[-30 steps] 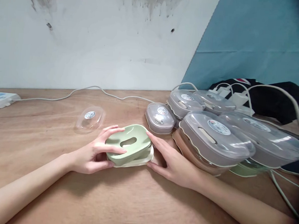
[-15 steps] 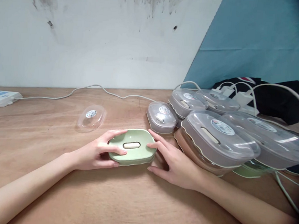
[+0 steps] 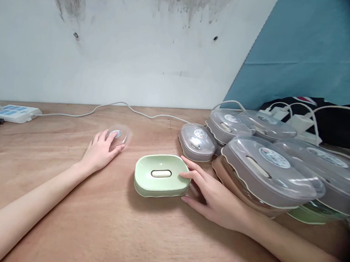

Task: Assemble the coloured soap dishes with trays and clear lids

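Note:
A light green oval plastic container (image 3: 146, 181) with a cream oblong piece in its top sits on the table in front of me. My right hand (image 3: 211, 190) grips its right end, fingers on the top rim and thumb low at the near side. Farther back on the left, my left hand (image 3: 102, 149) lies over a small clear plastic lid (image 3: 124, 133) with a round label. Its fingers are spread, touching or just above the lid; whether they grip it I cannot tell.
Several grey containers with clear labelled lids (image 3: 271, 175) are stacked at the right, close to my right forearm. A small grey lidded container (image 3: 196, 143) stands behind the green one. A white cable (image 3: 152, 116) runs along the back to a white power strip (image 3: 15, 113).
My left hand has let go of the green container and moved back and left to the clear lid. My right hand stays on the container. The view has shifted slightly.

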### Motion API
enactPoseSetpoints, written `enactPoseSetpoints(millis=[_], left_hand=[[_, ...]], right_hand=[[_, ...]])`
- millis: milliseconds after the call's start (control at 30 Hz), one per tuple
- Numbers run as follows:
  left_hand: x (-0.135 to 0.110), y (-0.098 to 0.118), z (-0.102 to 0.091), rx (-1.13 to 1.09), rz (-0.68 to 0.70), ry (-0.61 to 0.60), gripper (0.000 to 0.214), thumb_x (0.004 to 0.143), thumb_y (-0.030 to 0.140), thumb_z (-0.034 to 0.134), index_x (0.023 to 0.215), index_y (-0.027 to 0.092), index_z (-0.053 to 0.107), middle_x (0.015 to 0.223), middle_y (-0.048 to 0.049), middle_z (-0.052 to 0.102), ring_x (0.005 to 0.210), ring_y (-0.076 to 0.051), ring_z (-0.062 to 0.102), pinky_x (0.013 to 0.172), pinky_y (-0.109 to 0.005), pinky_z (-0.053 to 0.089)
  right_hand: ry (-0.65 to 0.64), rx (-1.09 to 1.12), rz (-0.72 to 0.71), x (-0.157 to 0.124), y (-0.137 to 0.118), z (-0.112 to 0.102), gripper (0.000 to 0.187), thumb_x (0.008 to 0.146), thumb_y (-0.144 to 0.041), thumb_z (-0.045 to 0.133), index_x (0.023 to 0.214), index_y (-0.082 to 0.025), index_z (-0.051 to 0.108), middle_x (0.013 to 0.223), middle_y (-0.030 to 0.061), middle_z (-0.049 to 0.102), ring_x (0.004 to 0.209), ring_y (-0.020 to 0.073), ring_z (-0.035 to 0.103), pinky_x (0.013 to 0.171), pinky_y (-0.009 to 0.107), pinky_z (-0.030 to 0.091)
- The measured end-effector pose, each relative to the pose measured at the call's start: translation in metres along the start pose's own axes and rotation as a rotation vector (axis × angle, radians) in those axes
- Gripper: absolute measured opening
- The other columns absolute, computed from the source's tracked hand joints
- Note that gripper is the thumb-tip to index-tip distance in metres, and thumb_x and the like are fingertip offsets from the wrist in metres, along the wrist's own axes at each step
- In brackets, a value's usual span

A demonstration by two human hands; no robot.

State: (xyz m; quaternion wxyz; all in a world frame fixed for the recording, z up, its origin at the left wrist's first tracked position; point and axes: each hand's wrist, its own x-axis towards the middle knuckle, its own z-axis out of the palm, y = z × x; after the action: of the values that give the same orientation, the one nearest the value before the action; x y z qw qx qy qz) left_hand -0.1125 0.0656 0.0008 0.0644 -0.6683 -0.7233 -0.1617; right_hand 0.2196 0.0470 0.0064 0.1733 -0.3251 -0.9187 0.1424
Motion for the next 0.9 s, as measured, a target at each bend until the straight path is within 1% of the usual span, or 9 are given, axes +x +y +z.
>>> enactPoseSetpoints(millis=[67,200,333,467,533,600,733,800,900], left_hand=[[0.001,-0.002,0.001,-0.007,-0.006,-0.066,0.056,0.086,0.051,0.038,0.132,0.019,0.039,0.138,-0.0173,0.034,0.121,-0.037,0.04,0.095,-0.052,0.035],[-0.003,0.004,-0.003,-0.06,0.107,-0.068,0.06,0.079,0.056,0.048,0.124,0.016,0.044,0.135,-0.0172,0.037,0.119,-0.036,0.043,0.094,-0.051,0.036],[-0.006,0.01,-0.007,-0.198,0.222,-0.037,0.053,0.077,0.052,0.054,0.116,0.017,0.047,0.129,-0.0141,0.041,0.116,-0.032,0.046,0.092,-0.049,0.04],[-0.011,0.017,-0.01,-0.481,0.279,0.077,0.051,0.079,0.043,0.056,0.12,0.019,0.039,0.128,-0.0115,0.043,0.119,-0.027,0.043,0.098,-0.045,0.037],[-0.015,0.023,-0.011,-0.619,0.37,0.102,0.051,0.079,0.04,0.056,0.122,0.02,0.037,0.131,-0.0127,0.04,0.123,-0.027,0.039,0.1,-0.045,0.035],[-0.02,0.03,-0.012,-0.69,0.516,0.084,0.056,0.078,0.039,0.059,0.124,0.02,0.035,0.133,-0.0146,0.037,0.126,-0.028,0.035,0.101,-0.045,0.033],[-0.027,0.039,-0.012,-0.696,0.746,0.004,0.07,0.074,0.039,0.066,0.13,0.02,0.028,0.134,-0.0173,0.034,0.126,-0.031,0.033,0.1,-0.047,0.033],[-0.028,0.04,-0.012,-0.684,0.772,-0.028,0.073,0.073,0.038,0.067,0.131,0.021,0.026,0.135,-0.0176,0.033,0.126,-0.032,0.033,0.099,-0.048,0.033],[-0.027,0.038,-0.011,-0.687,0.754,-0.017,0.07,0.074,0.04,0.065,0.131,0.023,0.028,0.135,-0.0167,0.032,0.126,-0.033,0.033,0.099,-0.05,0.033]], right_hand=[[0.006,0.0,0.002,0.0,0.0,0.0,0.033,0.081,-0.025,0.053,0.112,-0.021,0.042,0.146,0.0152,0.023,0.124,0.0257,0.043,0.092,0.04,0.045],[0.011,0.004,0.0,0.0,-0.002,-0.001,0.033,0.081,-0.024,0.053,0.112,-0.021,0.041,0.145,0.016,0.025,0.125,0.0261,0.041,0.093,0.041,0.044],[0.015,0.016,-0.005,0.001,-0.003,-0.002,0.032,0.082,-0.024,0.052,0.112,-0.022,0.041,0.145,0.0154,0.027,0.124,0.0268,0.043,0.091,0.041,0.046],[0.025,0.016,-0.02,0.001,-0.004,-0.002,0.029,0.085,-0.023,0.049,0.112,-0.022,0.04,0.145,0.0151,0.027,0.124,0.0253,0.043,0.091,0.04,0.045],[0.024,0.009,-0.021,0.001,-0.004,-0.002,0.028,0.085,-0.022,0.048,0.111,-0.021,0.04,0.144,0.0152,0.026,0.125,0.0249,0.041,0.092,0.04,0.045],[0.023,0.003,-0.018,0.001,-0.004,-0.001,0.027,0.085,-0.022,0.048,0.111,-0.021,0.04,0.145,0.0151,0.026,0.125,0.0249,0.041,0.092,0.039,0.045],[0.023,0.002,-0.016,0.001,-0.004,-0.001,0.028,0.086,-0.022,0.048,0.112,-0.022,0.039,0.145,0.0148,0.025,0.125,0.025,0.041,0.091,0.04,0.045],[0.024,0.007,-0.016,0.001,-0.005,-0.001,0.029,0.085,-0.022,0.048,0.112,-0.022,0.039,0.145,0.0146,0.025,0.124,0.0252,0.043,0.091,0.041,0.046],[0.032,0.022,-0.014,0.001,-0.005,-0.001,0.029,0.084,-0.022,0.049,0.112,-0.023,0.039,0.145,0.0137,0.026,0.123,0.0259,0.044,0.09,0.041,0.046]])
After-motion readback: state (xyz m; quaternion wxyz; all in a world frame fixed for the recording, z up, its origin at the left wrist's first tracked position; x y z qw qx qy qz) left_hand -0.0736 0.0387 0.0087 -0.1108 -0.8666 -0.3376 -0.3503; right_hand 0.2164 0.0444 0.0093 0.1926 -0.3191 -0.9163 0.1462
